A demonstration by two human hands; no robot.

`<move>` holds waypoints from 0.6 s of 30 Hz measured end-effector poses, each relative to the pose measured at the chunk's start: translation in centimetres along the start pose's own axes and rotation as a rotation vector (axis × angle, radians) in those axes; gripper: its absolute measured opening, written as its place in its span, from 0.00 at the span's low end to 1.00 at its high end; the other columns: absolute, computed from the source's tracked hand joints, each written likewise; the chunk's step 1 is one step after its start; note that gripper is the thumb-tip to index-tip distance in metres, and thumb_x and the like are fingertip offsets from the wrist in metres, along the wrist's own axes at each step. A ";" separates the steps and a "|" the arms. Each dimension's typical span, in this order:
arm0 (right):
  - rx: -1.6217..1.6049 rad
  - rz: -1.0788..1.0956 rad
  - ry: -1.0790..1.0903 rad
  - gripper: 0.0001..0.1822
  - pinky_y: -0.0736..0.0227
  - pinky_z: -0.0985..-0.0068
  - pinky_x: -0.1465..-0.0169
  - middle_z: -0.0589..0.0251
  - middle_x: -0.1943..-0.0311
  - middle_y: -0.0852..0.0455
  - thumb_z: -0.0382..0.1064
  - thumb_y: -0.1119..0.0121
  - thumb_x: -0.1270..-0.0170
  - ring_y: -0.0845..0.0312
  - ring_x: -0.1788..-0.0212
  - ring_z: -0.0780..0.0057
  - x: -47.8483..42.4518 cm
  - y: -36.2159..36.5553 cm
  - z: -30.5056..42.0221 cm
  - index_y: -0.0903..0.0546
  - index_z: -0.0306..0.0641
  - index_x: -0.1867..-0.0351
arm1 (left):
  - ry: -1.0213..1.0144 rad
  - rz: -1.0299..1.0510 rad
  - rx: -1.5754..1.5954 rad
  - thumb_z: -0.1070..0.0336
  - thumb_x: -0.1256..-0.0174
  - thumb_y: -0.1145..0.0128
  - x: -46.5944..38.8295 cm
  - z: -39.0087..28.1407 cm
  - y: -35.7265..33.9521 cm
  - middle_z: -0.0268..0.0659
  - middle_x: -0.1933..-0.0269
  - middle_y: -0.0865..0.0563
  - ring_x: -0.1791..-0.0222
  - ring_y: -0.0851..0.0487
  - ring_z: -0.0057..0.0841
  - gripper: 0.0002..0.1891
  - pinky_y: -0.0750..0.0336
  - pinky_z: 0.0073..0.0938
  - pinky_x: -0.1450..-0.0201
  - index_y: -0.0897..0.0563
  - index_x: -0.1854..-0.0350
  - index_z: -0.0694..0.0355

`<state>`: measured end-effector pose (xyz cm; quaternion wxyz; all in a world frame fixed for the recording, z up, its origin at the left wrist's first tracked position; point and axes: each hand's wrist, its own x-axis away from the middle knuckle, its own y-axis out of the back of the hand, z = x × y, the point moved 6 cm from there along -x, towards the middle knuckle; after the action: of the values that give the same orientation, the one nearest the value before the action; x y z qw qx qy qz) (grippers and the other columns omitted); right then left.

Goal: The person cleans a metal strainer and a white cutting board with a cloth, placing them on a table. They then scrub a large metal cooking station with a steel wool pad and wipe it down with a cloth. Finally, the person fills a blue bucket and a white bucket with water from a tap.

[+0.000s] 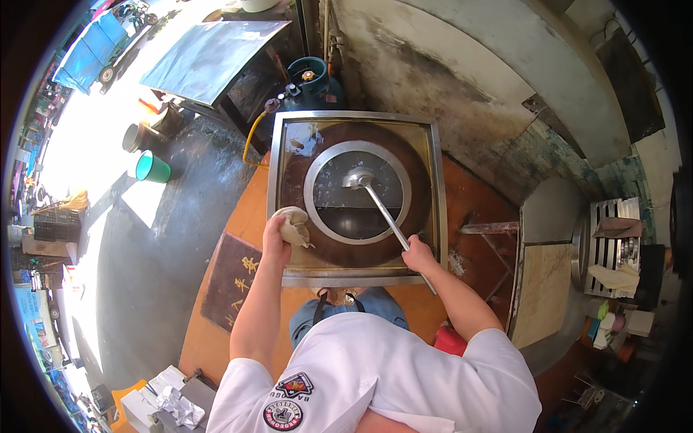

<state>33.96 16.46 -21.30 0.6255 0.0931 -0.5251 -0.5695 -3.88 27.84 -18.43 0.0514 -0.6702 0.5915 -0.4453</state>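
A square metal stove (355, 280) with a raised rim stands before me, a pale metal ring (311, 197) at its centre. Inside the ring is a dark round wok or pan (346, 222); I cannot tell which. My right hand (420, 254) is closed around the long handle of a metal ladle (359, 177), whose bowl is over the middle of the ring. At the stove's left edge, my left hand (276, 243) holds a bunched beige cloth (294, 226).
A green gas cylinder (316, 86) with a yellow hose stands behind the stove. A metal-topped table (216, 59) and a green bucket (154, 166) are at the left. The stained wall (433, 76) rises behind, and a worktop (541, 292) lies at the right.
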 end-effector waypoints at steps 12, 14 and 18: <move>0.192 -0.276 0.387 0.10 0.25 0.48 0.64 0.43 0.72 0.16 0.38 0.44 0.41 0.19 0.68 0.41 9.1 3.8 7.4 0.28 0.36 0.62 | -0.862 -0.248 -1.064 0.54 0.37 0.37 -4.4 -1.2 -11.8 0.54 0.42 0.24 0.38 0.27 0.42 0.21 0.33 0.38 0.37 0.26 0.54 0.66; 0.147 -0.228 0.351 0.10 0.26 0.46 0.64 0.42 0.72 0.16 0.37 0.44 0.41 0.20 0.69 0.39 10.5 3.9 7.1 0.29 0.36 0.62 | -0.989 -0.314 -1.097 0.53 0.37 0.38 -4.6 -0.5 -13.9 0.59 0.36 0.30 0.35 0.32 0.51 0.21 0.35 0.40 0.35 0.25 0.55 0.66; 0.064 -0.177 0.304 0.11 0.27 0.45 0.62 0.39 0.74 0.17 0.38 0.45 0.42 0.21 0.68 0.37 12.0 4.3 5.7 0.30 0.35 0.62 | -0.474 -0.244 -0.987 0.50 0.37 0.40 -5.5 -3.3 -16.1 0.53 0.46 0.22 0.46 0.23 0.51 0.21 0.28 0.44 0.46 0.26 0.55 0.64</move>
<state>29.79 10.92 -9.17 0.6419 0.2439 -0.4322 -0.5845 6.54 38.74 -9.82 -0.1887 -0.7602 0.6201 0.0445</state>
